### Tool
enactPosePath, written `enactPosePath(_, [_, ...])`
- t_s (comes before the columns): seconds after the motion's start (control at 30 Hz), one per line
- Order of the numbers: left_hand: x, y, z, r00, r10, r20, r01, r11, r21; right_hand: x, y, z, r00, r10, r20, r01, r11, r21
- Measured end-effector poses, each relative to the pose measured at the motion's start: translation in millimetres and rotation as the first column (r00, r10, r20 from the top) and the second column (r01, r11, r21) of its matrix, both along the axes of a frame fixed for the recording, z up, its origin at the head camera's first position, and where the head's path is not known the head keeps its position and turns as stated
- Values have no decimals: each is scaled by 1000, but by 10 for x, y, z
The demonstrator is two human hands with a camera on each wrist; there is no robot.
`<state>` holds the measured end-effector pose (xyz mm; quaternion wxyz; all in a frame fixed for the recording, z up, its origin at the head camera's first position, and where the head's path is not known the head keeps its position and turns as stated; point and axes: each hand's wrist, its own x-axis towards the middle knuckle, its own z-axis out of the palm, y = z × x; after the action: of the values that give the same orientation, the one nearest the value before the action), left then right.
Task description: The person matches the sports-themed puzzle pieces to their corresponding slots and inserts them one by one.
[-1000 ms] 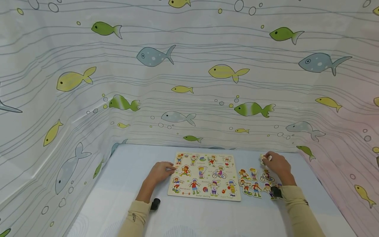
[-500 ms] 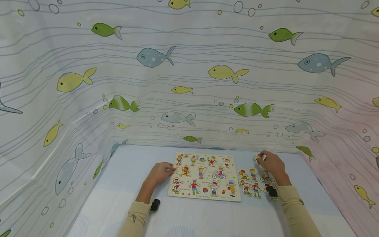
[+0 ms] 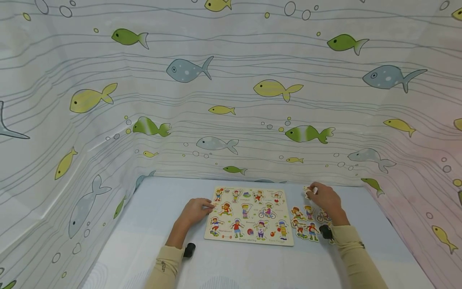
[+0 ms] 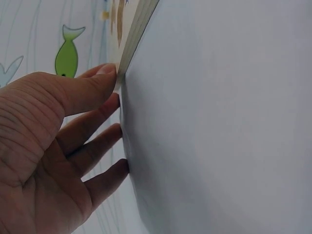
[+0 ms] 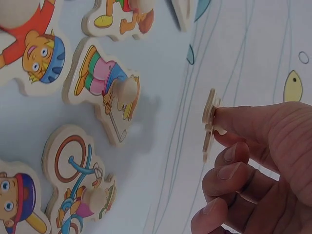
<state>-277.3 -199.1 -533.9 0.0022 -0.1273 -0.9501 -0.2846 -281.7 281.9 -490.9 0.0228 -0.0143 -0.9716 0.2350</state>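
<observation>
My right hand [image 3: 326, 201] pinches a small wooden puzzle piece [image 5: 208, 113] between thumb and fingers. It is seen edge-on in the right wrist view, its picture hidden, and hangs above the table right of the puzzle board [image 3: 282, 213]. My left hand [image 3: 196, 210] touches the left edge of that board. In the left wrist view its thumb lies at the board's edge and the other fingertips reach down to the table cloth. Below my right hand lie knobbed pieces, among them a golfer piece [image 5: 97, 80] and a cyclist piece [image 5: 66, 170].
More loose figure pieces, such as a skater piece [image 3: 312, 231], lie in rows beside the board. A light cloth covers the table [image 3: 231, 263]. Fish-patterned sheeting [image 3: 249, 120] rises behind it and along both sides. A black wrist camera [image 3: 189, 249] sits at the left cuff.
My right hand has moved left, toward the board, with the puzzle piece still pinched. My left hand has stayed at the board's edge.
</observation>
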Motion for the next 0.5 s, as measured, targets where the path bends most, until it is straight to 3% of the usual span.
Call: enactPosePath(0.5, [18, -4, 16, 1000, -5, -3, 5, 1000, 19, -18, -209, -20, 999, 22, 26, -22, 999, 28])
